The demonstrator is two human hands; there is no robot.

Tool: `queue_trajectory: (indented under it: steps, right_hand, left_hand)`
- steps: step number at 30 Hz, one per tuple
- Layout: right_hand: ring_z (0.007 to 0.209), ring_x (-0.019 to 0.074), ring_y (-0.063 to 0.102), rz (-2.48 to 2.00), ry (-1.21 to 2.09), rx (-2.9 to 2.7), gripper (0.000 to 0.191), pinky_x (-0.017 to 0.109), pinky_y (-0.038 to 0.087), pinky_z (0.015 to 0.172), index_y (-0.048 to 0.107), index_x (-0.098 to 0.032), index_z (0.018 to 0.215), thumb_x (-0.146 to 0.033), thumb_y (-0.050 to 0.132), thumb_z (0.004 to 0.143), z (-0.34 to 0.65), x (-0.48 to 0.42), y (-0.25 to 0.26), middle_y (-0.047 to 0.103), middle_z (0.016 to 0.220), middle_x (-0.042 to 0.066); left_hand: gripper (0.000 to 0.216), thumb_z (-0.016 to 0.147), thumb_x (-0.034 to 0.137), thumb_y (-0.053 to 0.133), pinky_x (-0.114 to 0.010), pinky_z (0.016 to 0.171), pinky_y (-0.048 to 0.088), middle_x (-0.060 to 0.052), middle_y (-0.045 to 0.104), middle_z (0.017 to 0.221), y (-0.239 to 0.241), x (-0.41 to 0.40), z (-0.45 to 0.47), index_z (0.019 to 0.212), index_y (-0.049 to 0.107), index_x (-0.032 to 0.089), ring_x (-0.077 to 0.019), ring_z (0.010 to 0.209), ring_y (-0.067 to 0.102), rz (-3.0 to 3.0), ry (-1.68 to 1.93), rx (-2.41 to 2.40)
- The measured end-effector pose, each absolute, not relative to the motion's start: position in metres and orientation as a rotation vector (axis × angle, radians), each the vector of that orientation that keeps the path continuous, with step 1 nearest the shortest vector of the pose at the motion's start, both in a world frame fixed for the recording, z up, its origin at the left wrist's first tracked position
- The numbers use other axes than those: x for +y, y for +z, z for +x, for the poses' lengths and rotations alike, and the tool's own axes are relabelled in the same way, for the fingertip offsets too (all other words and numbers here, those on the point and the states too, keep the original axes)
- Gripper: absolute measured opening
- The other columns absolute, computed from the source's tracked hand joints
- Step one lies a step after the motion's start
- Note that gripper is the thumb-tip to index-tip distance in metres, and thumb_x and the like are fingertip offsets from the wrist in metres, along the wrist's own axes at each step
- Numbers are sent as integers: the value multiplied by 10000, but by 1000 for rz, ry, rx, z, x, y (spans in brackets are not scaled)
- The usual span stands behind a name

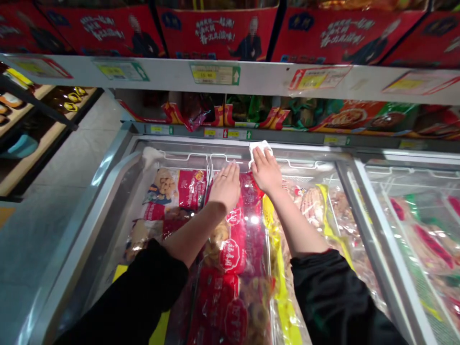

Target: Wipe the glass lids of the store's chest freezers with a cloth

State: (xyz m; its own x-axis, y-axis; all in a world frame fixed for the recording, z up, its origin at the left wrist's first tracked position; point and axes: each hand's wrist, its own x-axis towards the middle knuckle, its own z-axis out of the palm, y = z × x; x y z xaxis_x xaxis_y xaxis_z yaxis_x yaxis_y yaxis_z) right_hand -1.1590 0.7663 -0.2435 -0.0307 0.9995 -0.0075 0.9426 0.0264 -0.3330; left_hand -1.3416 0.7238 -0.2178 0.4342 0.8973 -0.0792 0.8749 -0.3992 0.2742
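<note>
Right hand [268, 172] palm down on a white cloth [260, 144], cloth at the far edge of the freezer [68, 254], fingers outstretched and slightly apart, left hand [226, 184] flat over the glass lid [115, 215] near that edge, fingers together, red food bags [233, 254] beneath.

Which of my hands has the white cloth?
Your right hand, with its fingers on the white cloth; the left hand, with the ring, shows none.
</note>
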Motion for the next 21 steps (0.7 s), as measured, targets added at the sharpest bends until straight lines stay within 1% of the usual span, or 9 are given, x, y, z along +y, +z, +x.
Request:
queue_trajectory:
  steps: [4,6,9,11,13,17,19,21]
  right_hand:
    - [1687,276,275,-1770,475,-2324,643,532,275,1381,419,-192,1711,-366,308,1101,-1128,770,-240,396,1776,27]
    - [1685,265,282,-1744,465,-2358,638,512,274,1385,423,-186,1708,-364,304,1107,-1107,763,-239,402,1773,30]
    - [1676,311,299,-1933,365,-2217,653,536,286,1379,425,-107,1697,-345,316,1099,-1091,761,-239,413,1764,89]
    - [1676,347,288,-2053,316,-2102,661,566,297,1368,424,-61,1689,-325,322,1092,-1099,768,-241,412,1759,122]
    - [1678,355,277,-2049,330,-2100,653,579,297,1366,429,-79,1691,-312,325,1089,-1118,777,-241,409,1762,106]
    - [1682,322,277,-1774,470,-2330,633,552,271,1383,435,-141,1700,-305,322,1099,-1144,781,-234,399,1770,50]
    - [1682,297,283,-1651,527,-2423,624,525,269,1388,449,-149,1693,-297,322,1101,-1136,773,-231,399,1770,39]
    - [1681,274,290,-1595,549,-2465,617,495,266,1391,460,-155,1688,-300,321,1104,-1115,763,-231,407,1767,30]
  left_hand:
    - [684,1031,165,383,-506,1393,267,-190,334,1783,-229,720,-1317,1696,356,6,-305,1692,259,2362,164,1612]
    - [687,1033,177,384,-502,1398,259,-186,326,1788,-233,719,-1315,1695,353,-5,-307,1695,251,2355,170,1621]
    - [698,1032,190,402,-511,1399,258,-162,375,1773,-236,718,-1318,1707,346,21,-306,1695,252,2359,193,1621]
    - [704,1027,192,418,-518,1398,261,-156,399,1762,-236,717,-1318,1710,348,37,-307,1692,263,2363,204,1631]
    - [704,1023,190,428,-511,1395,270,-161,395,1761,-236,717,-1317,1707,355,39,-303,1685,288,2364,209,1650]
    - [692,1019,173,434,-472,1398,263,-167,372,1771,-234,718,-1315,1693,377,30,-287,1678,309,2366,183,1676]
    - [683,1019,166,434,-447,1402,255,-182,352,1779,-233,720,-1315,1681,389,3,-290,1680,303,2352,136,1681]
    - [685,1018,165,437,-451,1402,261,-192,341,1783,-233,721,-1316,1678,389,-8,-301,1682,296,2344,120,1672]
